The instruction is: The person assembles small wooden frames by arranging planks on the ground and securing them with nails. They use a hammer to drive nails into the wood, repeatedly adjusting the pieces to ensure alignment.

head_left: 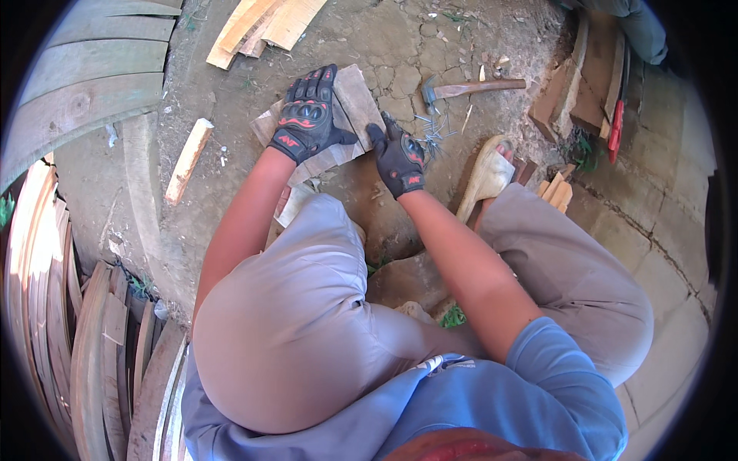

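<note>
In front of me on the ground lie short wooden boards (355, 96), side by side with a dark seam between them. My left hand (306, 115), in a black glove with red trim, rests flat across them, fingers stretched away from me and thumb out to the right. At their right edge is my right hand (401, 160), gloved alike, its thumb on the corner and its fingers along the side; part of those fingers is hidden. Just right of that hand, a pile of loose nails (435, 132) is scattered on the dirt. Beyond the nails lies a hammer (469, 89) with a wooden handle.
Pale planks (265, 27) lie at the far side, with a small wood offcut (188, 161) at left. Long boards (100, 346) are stacked at lower left. Thick timbers (573, 77) and a red-handled tool (616, 131) lie at right. Another person's leg (642, 31) shows at top right.
</note>
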Demonstrator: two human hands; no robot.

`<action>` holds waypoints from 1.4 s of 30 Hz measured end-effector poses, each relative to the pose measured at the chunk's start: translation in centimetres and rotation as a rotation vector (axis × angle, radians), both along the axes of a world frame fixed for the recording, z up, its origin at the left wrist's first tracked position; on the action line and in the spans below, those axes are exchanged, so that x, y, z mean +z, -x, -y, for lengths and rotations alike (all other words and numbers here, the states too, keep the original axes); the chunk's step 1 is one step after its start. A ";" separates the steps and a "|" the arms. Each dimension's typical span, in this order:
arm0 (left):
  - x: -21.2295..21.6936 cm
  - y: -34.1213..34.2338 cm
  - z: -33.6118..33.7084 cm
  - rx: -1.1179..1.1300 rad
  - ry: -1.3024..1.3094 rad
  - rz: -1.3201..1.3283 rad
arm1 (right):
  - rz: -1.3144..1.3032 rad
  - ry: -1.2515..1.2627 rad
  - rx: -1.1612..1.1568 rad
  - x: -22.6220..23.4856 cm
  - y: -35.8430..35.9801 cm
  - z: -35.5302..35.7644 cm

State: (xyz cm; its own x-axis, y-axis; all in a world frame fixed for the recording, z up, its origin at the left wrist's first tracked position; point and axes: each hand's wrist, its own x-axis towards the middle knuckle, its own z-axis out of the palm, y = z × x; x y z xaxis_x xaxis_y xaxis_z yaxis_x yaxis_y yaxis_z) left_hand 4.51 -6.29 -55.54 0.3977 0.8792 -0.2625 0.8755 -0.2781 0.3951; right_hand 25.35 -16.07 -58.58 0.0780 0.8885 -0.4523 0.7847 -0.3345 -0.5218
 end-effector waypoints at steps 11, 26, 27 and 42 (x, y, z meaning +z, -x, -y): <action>-0.8 0.4 0.0 0.007 0.025 0.060 | -0.019 0.002 -0.037 -0.2 0.1 -0.2; -0.9 0.5 0.1 0.013 0.034 0.041 | 0.025 0.019 0.069 2.3 -3.0 -2.3; -0.9 0.6 0.1 0.015 0.031 0.046 | 0.024 -0.004 -0.034 2.5 -4.4 -2.5; 0.9 -4.3 4.3 0.061 -0.176 0.269 | 0.345 -0.043 -0.264 -1.9 -14.0 0.9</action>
State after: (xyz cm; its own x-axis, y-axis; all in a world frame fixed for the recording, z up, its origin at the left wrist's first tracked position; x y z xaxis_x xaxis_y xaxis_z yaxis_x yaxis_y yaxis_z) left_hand 8.85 -10.56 -54.69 0.3770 0.9262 0.0031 0.7635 -0.3127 0.5650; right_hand 39.38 -16.94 -60.44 0.4451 0.8353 -0.3227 0.8059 -0.5308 -0.2622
